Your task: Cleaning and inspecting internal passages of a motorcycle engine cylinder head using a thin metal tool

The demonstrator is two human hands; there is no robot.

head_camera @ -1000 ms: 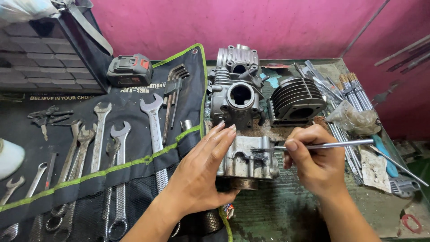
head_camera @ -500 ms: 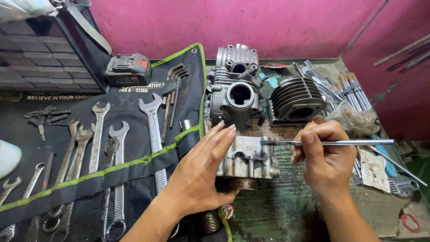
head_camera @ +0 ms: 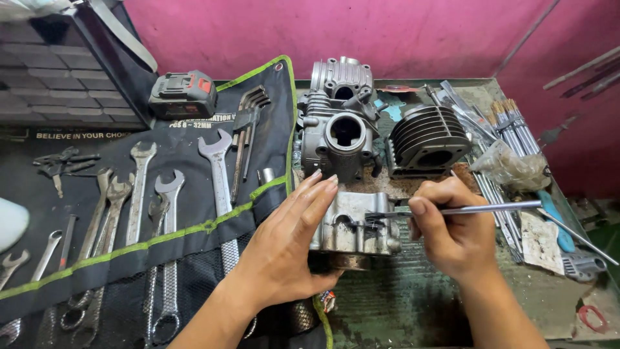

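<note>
Mid-job here, poking at the top face of the small grey engine casting (head_camera: 352,226) with a thin metal rod (head_camera: 478,209). Pinching that rod in the right hand (head_camera: 452,236), thumb on top and the other fingers curled under, tip touching the casting's 12 o'clock edge. Bracing with the left hand (head_camera: 284,252), fingers straight and pressed together, flat on the 9 o'clock side. Sitting dead centre on the bench, that casting, just at 6 o'clock from the bigger cylinder head (head_camera: 339,139), with a finned cylinder (head_camera: 426,139) off at 1 o'clock and a wrench roll (head_camera: 129,213) at 9. Probably calls for a steady brace and a light touch, so no slipping or gouging.
</note>
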